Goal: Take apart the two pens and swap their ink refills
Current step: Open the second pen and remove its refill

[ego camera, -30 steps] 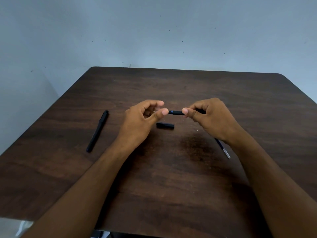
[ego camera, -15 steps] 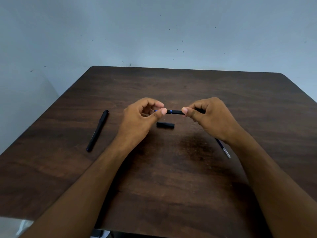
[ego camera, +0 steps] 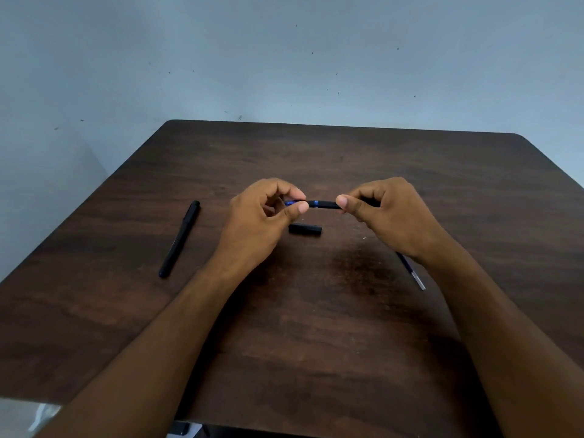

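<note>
Both hands hold one black pen [ego camera: 325, 204] level above the middle of the dark wooden table [ego camera: 316, 327]. My right hand [ego camera: 388, 213] pinches its barrel. My left hand [ego camera: 262, 216] pinches the pen's blue-tipped front end, where a blue ring shows. A black pen cap [ego camera: 305, 229] lies on the table just below the held pen. A second black pen [ego camera: 179, 238], whole and capped, lies to the left, apart from my hands. A thin ink refill [ego camera: 412, 273] lies on the table, partly hidden under my right wrist.
The table stands against a pale blue wall [ego camera: 284, 58]. Its left edge [ego camera: 79, 210] and rounded far corners are in view. Bare tabletop spreads between my forearms and behind my hands.
My left fingers have shifted slightly left along the pen's front end, so more blue shows between finger and thumb. The pen, cap, refill and second pen stay where they were.
</note>
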A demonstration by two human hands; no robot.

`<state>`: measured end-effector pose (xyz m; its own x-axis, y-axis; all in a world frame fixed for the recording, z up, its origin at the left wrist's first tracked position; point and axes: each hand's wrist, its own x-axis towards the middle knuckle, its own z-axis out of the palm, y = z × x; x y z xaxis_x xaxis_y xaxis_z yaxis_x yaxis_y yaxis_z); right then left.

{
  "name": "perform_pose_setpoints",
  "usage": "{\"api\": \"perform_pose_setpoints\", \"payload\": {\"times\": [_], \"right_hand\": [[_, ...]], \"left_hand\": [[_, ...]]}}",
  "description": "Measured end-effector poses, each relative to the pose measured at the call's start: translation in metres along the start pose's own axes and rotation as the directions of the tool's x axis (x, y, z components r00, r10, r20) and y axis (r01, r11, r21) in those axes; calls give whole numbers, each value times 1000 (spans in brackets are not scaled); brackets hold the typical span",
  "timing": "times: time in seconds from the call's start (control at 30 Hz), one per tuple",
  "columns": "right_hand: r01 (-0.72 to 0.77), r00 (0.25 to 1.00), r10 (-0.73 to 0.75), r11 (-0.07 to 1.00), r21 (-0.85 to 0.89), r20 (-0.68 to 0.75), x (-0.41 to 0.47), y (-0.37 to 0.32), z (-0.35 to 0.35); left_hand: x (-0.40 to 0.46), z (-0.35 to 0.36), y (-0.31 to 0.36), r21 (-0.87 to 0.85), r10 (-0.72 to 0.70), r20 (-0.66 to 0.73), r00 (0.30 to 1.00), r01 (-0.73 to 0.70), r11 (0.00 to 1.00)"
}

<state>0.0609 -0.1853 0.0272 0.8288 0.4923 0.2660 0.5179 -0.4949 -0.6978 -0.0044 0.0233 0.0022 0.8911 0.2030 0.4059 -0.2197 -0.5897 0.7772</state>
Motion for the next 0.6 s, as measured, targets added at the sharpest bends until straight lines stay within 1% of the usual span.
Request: {"api": "perform_pose_setpoints", "payload": {"times": [0.1,0.2,0.37,0.6], "right_hand": [[4,1000,-4,1000,4,14,0,-2,0],[11,1000,-11,1000,7,13,-1,-2,0],[3,1000,-3,1000,-2,12,0,-1,-2],[3,1000,-2,1000,-22,17,0,0,-4]], "left_hand": [[-1,1,1,78,-24,16,1000,23,997],[0,1,1,104,-71,-30,997,74,992],[0,-1,2,145,-74,-77,994,85,986],[0,-3,2,124,-70,-171,983,92,988]]}}
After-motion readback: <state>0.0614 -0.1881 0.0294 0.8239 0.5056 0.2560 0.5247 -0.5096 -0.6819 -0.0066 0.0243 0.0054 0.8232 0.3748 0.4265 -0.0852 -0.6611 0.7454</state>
